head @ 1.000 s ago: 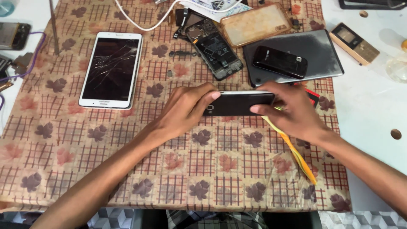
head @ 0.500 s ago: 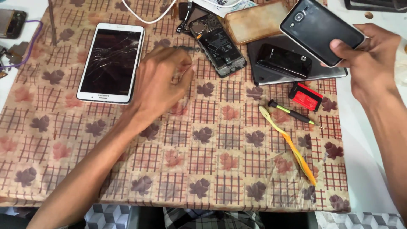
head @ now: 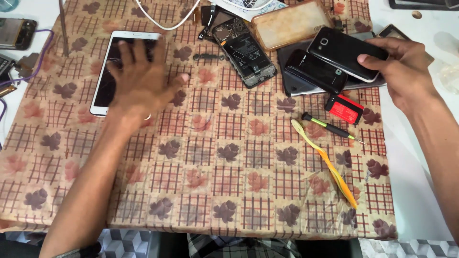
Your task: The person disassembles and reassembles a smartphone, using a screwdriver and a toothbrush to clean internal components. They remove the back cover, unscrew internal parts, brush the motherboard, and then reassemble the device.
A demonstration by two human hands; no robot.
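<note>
Black phone (head: 348, 52), back up (tilted), held at table's far right, white cracked-screen tablet (head: 111, 71) lying flat, far left

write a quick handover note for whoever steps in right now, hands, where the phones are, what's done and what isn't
Left hand: empty, fingers spread, over the white tablet with the cracked screen.
Right hand: holds the black phone at the right of the cloth, above a second black phone lying on a grey slab.
Opened phone lies at top centre; screwdriver and yellow pry tool lie untouched.
Done: black phone lifted. Left: it is not yet set down.
</note>
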